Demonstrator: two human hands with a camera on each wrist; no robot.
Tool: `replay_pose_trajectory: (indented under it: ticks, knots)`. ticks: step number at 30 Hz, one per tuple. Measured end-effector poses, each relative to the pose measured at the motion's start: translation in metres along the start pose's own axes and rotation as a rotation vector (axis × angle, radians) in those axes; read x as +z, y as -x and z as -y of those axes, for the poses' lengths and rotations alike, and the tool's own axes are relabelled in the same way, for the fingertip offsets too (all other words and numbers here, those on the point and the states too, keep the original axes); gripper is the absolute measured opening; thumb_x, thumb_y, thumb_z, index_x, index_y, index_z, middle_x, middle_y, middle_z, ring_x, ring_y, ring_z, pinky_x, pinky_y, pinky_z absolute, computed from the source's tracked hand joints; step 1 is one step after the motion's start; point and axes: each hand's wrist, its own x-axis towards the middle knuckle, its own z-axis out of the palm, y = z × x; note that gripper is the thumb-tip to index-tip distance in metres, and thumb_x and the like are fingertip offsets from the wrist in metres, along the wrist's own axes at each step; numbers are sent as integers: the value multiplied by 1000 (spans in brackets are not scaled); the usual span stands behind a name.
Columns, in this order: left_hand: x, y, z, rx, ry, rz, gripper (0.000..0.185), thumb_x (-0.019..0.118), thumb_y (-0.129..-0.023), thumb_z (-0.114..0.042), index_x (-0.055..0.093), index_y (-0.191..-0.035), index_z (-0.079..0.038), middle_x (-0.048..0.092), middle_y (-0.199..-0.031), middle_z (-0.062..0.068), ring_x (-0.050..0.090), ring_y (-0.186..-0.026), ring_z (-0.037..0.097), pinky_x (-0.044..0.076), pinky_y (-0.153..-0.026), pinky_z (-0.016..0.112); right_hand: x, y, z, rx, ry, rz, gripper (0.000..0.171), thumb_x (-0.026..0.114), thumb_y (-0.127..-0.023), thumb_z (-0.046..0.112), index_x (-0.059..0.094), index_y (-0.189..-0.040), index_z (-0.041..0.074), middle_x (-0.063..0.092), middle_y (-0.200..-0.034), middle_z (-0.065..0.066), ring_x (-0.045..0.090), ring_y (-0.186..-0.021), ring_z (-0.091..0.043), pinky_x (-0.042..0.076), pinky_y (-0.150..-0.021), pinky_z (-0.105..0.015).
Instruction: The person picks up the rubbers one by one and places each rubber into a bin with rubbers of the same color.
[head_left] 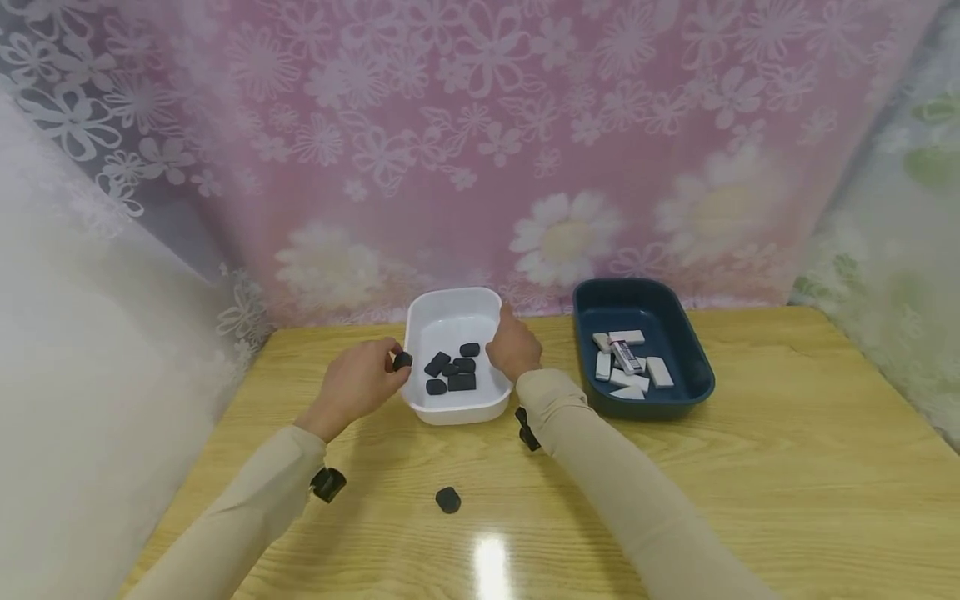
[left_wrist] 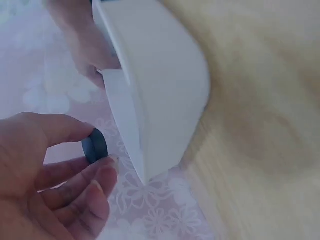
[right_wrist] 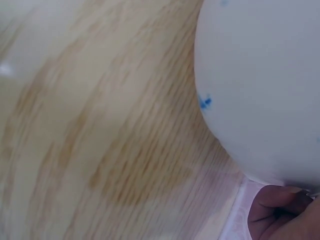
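Observation:
My left hand (head_left: 362, 379) pinches a small black eraser (left_wrist: 95, 146) between thumb and fingers, just outside the left rim of a white plastic tub (head_left: 450, 414). Several black erasers (head_left: 462, 382), some rounded and some rectangular, lie on the tub's floor. At the tub's right side my right hand (head_left: 517, 343) grips the rim with curled fingers. In the right wrist view that hand (right_wrist: 280, 212) shows only in part, at the tub's edge. Another black eraser (head_left: 448, 500) lies on the wooden table in front of the tub.
A dark blue tub (head_left: 686, 402) stands to the right, with several white erasers (head_left: 659, 372) in it, one in a printed sleeve (head_left: 625, 357). Behind the wooden table (head_left: 787, 467) hangs a pink flowered cloth (head_left: 420, 208). Pale cloth (head_left: 75, 375) borders the left side.

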Motion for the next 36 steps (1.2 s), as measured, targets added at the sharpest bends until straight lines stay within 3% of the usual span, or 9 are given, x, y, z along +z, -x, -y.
replay_pose_trajectory:
  ticks: [8,13,25,31,36]
  knots:
    - [18,-64,-2,128,-71,110,24,64,-91,-21,66,-107,-3,64,-82,5,59,-71,18,48,-65,36,4,5,4,-16,29,8,71,66,-86,14,29,-146,8,64,-111,-16,64,-90,-31,51,-74,-46]
    - [33,-90,-2,189,-84,204,24,66,-91,-18,65,-110,-3,65,-86,5,60,-74,18,48,-71,36,6,6,5,-15,32,12,72,67,-86,15,29,-147,9,64,-114,-16,64,-92,-30,51,-75,-46]
    - [61,-111,-4,199,-233,271,13,67,-90,-19,66,-96,-7,63,-83,4,57,-76,19,47,-71,35,4,2,2,10,25,10,74,67,-86,16,28,-148,11,63,-115,-16,63,-91,-30,51,-75,-46]
    - [71,-115,-5,166,-287,290,17,67,-90,-25,63,-88,-9,60,-77,2,55,-72,19,46,-68,35,4,0,0,6,35,2,74,66,-86,16,28,-148,11,63,-114,-16,64,-91,-30,51,-75,-45]
    - [74,-119,-10,162,-360,273,22,64,-92,-32,63,-86,-10,60,-79,3,52,-78,24,45,-71,39,2,-3,-5,-2,35,-10,71,66,-86,16,30,-147,10,64,-112,-16,64,-88,-30,51,-73,-46]
